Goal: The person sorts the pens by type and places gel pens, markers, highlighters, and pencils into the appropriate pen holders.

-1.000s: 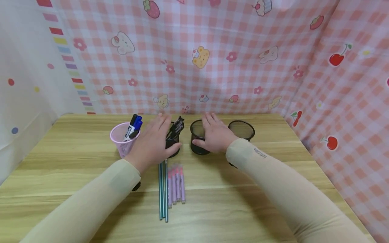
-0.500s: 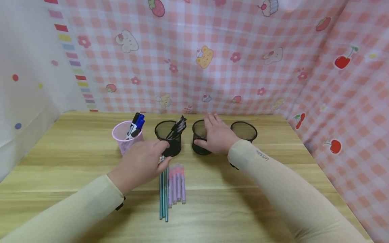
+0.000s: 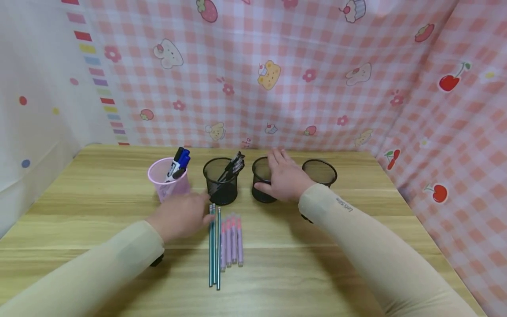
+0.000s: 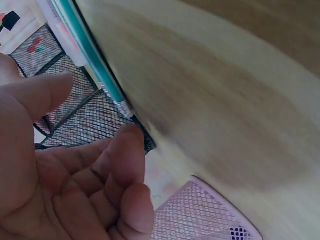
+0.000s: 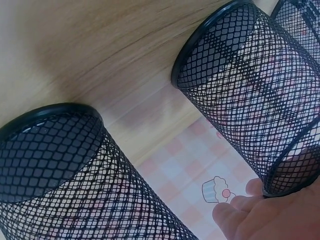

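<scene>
In the head view my left hand [image 3: 180,215] is beside the upper ends of several green pencils [image 3: 214,246]. Its fingers bend loosely, with the thumb apart from them, and the left wrist view shows nothing held between them. My right hand [image 3: 287,178] holds a black mesh pen cup [image 3: 261,193] by its right side near the rim, thumb in front and fingers toward the back. To its left stands another black mesh cup [image 3: 225,193] with black pens [image 3: 233,167] leaning in it. Several lilac pens with pink ends [image 3: 229,246] lie right of the pencils.
A pink mesh cup [image 3: 168,187] with markers [image 3: 178,163] stands at the left of the row. At the right is another black mesh cup [image 3: 320,171], partly behind my right wrist. Patterned cloth [image 3: 245,105] hangs behind the wooden table [image 3: 277,273].
My left hand has left the black cup with pens and come nearer, down to the pencils' upper ends. The right hand stays on its cup. The view has shifted slightly.
</scene>
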`<state>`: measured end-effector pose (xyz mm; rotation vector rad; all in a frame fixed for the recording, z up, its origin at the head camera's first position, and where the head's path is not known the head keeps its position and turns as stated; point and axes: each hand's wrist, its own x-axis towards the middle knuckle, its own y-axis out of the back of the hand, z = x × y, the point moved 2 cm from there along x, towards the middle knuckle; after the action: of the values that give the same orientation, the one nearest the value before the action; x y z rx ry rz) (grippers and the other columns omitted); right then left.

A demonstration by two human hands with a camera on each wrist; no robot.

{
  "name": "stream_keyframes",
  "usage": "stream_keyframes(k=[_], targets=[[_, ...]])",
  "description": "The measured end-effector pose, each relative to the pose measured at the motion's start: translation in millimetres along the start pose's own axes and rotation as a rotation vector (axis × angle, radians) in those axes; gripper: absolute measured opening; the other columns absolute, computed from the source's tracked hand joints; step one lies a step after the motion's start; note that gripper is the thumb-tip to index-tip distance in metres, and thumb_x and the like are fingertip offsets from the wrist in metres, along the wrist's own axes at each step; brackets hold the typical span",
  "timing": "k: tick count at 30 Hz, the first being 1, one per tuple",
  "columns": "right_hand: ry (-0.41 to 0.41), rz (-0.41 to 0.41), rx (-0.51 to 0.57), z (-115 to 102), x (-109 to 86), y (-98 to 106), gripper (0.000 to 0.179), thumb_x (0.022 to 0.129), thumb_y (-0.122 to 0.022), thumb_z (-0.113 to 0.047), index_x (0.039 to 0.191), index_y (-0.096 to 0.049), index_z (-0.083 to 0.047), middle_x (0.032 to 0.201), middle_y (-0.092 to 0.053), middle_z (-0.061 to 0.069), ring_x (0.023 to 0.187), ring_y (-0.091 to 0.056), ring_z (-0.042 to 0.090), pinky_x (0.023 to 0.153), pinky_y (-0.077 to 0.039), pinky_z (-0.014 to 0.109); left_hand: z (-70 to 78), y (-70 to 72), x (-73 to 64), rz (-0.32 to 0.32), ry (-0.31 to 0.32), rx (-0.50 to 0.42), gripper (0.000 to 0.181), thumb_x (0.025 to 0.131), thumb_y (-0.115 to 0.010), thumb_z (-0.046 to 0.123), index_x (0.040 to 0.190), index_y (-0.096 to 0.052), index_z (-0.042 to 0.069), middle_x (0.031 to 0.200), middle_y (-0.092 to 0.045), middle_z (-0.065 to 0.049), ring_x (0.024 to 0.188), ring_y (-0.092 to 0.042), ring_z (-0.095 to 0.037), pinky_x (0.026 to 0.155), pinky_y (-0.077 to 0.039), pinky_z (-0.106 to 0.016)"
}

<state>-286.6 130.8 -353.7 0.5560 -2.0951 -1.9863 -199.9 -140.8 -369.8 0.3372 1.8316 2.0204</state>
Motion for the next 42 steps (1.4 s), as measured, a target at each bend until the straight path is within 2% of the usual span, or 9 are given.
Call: stream_keyframes(k=[5, 10, 15, 23, 32, 42], targets=[[-0.003, -0.001, 0.001, 0, -0.1, -1, 0.106, 0.101, -0.048, -0.072, 0.168, -0.005, -0.002, 0.177, 0.001, 0.02, 0.165, 0.0, 0.038, 0.135, -0.008, 0.048, -1.1, -5.1, 3.8, -0.063, 0.007, -0.007, 0.064, 0.102, -0.063, 0.051, 0.14, -0.061, -0.001, 0.128, -0.072, -0.022, 0.114, -0.072, -0.042, 0.099, -0.059, -0.056], [-0.005, -0.002, 0.009, -1, -0.6, 0, 0.105, 0.102, -0.049, -0.07, 0.168, -0.005, -0.002, 0.177, 0.001, 0.02, 0.165, 0.0, 0.039, 0.135, -0.008, 0.049, -1.9, -7.5, 5.1, -0.076, 0.006, -0.012, 0.066, 0.103, -0.063, 0.049, 0.143, -0.058, -0.003, 0.132, -0.07, -0.024, 0.118, -0.07, -0.043, 0.101, -0.058, -0.056], [-0.002, 0.003, 0.01, -2, -0.9, 1, 0.104, 0.102, -0.051, -0.069, 0.168, -0.007, -0.001, 0.177, -0.001, 0.021, 0.165, -0.001, 0.039, 0.135, -0.008, 0.049, -2.0, -9.4, 5.4, -0.085, 0.005, -0.012, 0.063, 0.103, -0.064, 0.048, 0.141, -0.059, -0.002, 0.13, -0.071, -0.023, 0.116, -0.071, -0.042, 0.099, -0.059, -0.056], [0.001, 0.022, 0.007, -1, -0.3, 0, 0.103, 0.102, -0.052, -0.068, 0.167, -0.011, 0.001, 0.177, -0.004, 0.022, 0.165, -0.004, 0.04, 0.135, -0.009, 0.049, -2.8, -11.2, 6.7, -0.07, 0.007, -0.028, 0.042, 0.101, -0.067, 0.043, 0.119, -0.067, 0.004, 0.102, -0.076, -0.012, 0.096, -0.075, -0.034, 0.089, -0.061, -0.053], [0.005, 0.026, 0.003, 0, 0.6, -1, 0.104, 0.102, -0.052, -0.067, 0.167, -0.01, 0.001, 0.176, -0.005, 0.023, 0.165, -0.004, 0.04, 0.135, -0.009, 0.049, 2.5, -12.2, 6.3, -0.079, 0.006, -0.012, 0.03, 0.101, -0.068, 0.033, 0.107, -0.066, 0.004, 0.094, -0.073, -0.012, 0.088, -0.074, -0.029, 0.084, -0.063, -0.048], [0.01, 0.025, 0.004, -1, 0.4, -1, 0.104, 0.102, -0.053, -0.067, 0.167, -0.01, 0.001, 0.176, -0.007, 0.024, 0.165, -0.004, 0.038, 0.135, -0.009, 0.049, 6.1, -11.8, 3.8, -0.022, -0.017, -0.013, 0.012, 0.098, -0.067, 0.016, 0.095, -0.066, 0.004, 0.081, -0.069, -0.007, 0.075, -0.069, -0.022, 0.074, -0.063, -0.043]])
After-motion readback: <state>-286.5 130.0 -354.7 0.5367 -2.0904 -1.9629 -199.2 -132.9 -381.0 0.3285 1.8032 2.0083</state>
